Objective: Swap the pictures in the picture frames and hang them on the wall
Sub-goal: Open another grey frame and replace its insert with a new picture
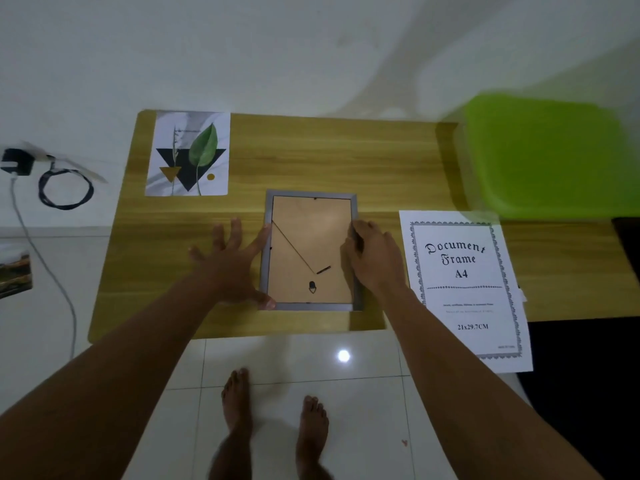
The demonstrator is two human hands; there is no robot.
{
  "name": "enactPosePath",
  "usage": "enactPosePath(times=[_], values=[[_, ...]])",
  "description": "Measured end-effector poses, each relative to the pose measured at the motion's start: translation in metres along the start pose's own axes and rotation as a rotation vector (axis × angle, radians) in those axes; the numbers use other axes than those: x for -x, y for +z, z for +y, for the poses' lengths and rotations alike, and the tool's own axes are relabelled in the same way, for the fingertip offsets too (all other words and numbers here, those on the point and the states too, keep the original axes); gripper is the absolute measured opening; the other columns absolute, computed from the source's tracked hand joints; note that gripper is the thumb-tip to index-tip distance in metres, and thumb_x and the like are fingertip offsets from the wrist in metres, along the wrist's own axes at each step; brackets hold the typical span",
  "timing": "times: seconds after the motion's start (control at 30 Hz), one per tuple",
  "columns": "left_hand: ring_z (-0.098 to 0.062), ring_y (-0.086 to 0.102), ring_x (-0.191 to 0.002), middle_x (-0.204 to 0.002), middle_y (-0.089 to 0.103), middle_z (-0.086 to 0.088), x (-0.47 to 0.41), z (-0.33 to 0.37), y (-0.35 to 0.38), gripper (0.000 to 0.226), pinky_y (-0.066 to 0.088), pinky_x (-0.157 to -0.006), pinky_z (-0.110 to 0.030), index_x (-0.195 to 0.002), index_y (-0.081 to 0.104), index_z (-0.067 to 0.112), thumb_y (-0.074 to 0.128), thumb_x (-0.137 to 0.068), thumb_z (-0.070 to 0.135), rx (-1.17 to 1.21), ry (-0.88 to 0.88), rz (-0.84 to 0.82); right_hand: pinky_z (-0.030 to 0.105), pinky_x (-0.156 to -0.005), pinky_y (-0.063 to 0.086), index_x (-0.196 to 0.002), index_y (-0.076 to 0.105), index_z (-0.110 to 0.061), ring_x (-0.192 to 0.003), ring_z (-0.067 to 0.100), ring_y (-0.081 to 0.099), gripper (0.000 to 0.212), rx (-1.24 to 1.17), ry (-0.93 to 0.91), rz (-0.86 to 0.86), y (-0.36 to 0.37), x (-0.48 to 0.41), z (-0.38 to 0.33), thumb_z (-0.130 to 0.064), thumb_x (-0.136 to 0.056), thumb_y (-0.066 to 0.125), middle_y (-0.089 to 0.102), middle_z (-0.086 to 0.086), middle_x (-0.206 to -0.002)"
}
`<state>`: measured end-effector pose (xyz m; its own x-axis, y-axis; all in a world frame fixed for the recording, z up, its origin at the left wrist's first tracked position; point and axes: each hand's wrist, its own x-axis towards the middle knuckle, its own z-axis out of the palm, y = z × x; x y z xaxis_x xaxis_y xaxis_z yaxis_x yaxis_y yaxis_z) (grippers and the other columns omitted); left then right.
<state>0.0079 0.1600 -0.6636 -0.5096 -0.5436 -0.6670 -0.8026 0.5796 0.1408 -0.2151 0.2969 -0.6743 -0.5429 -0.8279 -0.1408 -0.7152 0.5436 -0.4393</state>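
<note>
A grey picture frame (310,251) lies face down in the middle of the wooden desk (311,157), its brown backing board up, with a thin cord and a small hanger showing on it. The left hand (230,268) is spread flat, fingers released, with its thumb and forefinger touching the frame's left edge. The right hand (372,258) curls over the right edge and grips it. A leaf print (188,154) lies loose near the desk's far left corner, and a "Document Frame A4" sheet (465,289) lies just beside the frame on the right, overhanging the desk's near edge.

The step in hand seems to be work on the frame's back, either opening or closing it; which, I cannot tell. Next comes working the small tabs along the frame's inner edge, which likely calls for fingertip pressure while one hand steadies the frame.
</note>
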Motion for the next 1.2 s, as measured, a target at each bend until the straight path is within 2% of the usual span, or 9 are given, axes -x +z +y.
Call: enactPosePath(times=[0.1,0.37,0.7,0.8,0.83,0.93,1.03,1.2], values=[[-0.043,-0.032,-0.139,-0.150,-0.044,-0.008,-0.001,0.000,0.001,0.144,0.004,-0.104,-0.079,-0.134,-0.038,0.054,0.070,-0.044,0.085,0.007,0.001,0.003,0.040,-0.079,0.044,-0.127,0.054,-0.016,-0.099,0.033,0.051,0.032,0.035,-0.010,0.001,0.002,-0.001,0.000,-0.021,-0.097,0.047,0.056,0.007,-0.121],[-0.044,-0.033,-0.139,-0.150,-0.044,-0.009,-0.001,0.001,0.000,0.142,0.003,-0.103,-0.079,-0.133,-0.038,0.055,0.071,-0.046,0.083,0.009,-0.002,0.001,0.039,-0.074,0.045,-0.131,0.052,-0.019,-0.102,0.035,0.049,0.034,0.052,0.030,-0.017,0.004,-0.004,0.000,-0.021,-0.098,0.045,0.054,0.006,-0.122],[-0.043,-0.032,-0.140,-0.151,-0.042,-0.008,0.003,0.002,-0.002,0.145,0.002,-0.104,-0.078,-0.134,-0.038,0.054,0.072,-0.044,0.083,0.010,0.005,0.014,0.048,-0.095,0.047,-0.136,0.050,-0.017,-0.113,0.035,0.050,0.038,-0.014,0.019,-0.075,-0.003,-0.004,0.000,-0.020,-0.098,0.044,0.053,0.005,-0.129],[-0.041,-0.031,-0.140,-0.151,-0.043,-0.006,0.004,0.001,-0.002,0.150,0.001,-0.104,-0.077,-0.138,-0.037,0.049,0.072,-0.041,0.084,0.017,-0.012,0.025,0.034,-0.076,0.048,-0.108,0.058,-0.016,-0.098,0.027,0.058,0.018,-0.047,-0.048,-0.034,-0.009,-0.009,-0.002,-0.025,-0.096,0.049,0.061,0.005,-0.104],[-0.041,-0.032,-0.140,-0.151,-0.044,-0.006,0.003,0.001,-0.002,0.150,0.001,-0.104,-0.078,-0.138,-0.037,0.048,0.071,-0.041,0.085,0.014,-0.014,0.024,0.034,-0.075,0.047,-0.108,0.059,-0.014,-0.097,0.027,0.059,0.018,-0.027,-0.083,-0.012,-0.012,-0.014,-0.002,-0.025,-0.096,0.050,0.061,0.005,-0.102],[-0.041,-0.034,-0.139,-0.149,-0.046,-0.006,0.001,0.000,-0.002,0.150,0.002,-0.103,-0.079,-0.137,-0.038,0.048,0.071,-0.041,0.085,0.018,-0.004,0.001,0.038,-0.092,0.046,-0.133,0.053,-0.011,-0.114,0.031,0.054,0.037,0.057,-0.176,-0.024,-0.017,-0.039,-0.006,-0.021,-0.098,0.048,0.057,0.010,-0.123],[-0.040,-0.036,-0.138,-0.146,-0.049,-0.005,0.001,0.000,-0.003,0.150,0.000,-0.102,-0.079,-0.137,-0.037,0.049,0.072,-0.041,0.084,0.030,-0.008,-0.012,0.037,-0.105,0.038,-0.139,0.051,-0.010,-0.131,0.030,0.043,0.040,0.041,-0.247,-0.084,-0.019,-0.066,-0.018,-0.019,-0.100,0.047,0.050,0.012,-0.141],[-0.039,-0.040,-0.135,-0.142,-0.054,-0.004,0.002,0.000,-0.003,0.150,-0.003,-0.102,-0.080,-0.131,-0.042,0.051,0.072,-0.041,0.083,0.050,0.004,-0.017,0.037,-0.089,0.047,-0.121,0.067,-0.013,-0.112,0.029,0.054,0.028,0.051,-0.391,-0.095,-0.011,-0.096,-0.031,-0.024,-0.097,0.058,0.065,0.008,-0.119]])
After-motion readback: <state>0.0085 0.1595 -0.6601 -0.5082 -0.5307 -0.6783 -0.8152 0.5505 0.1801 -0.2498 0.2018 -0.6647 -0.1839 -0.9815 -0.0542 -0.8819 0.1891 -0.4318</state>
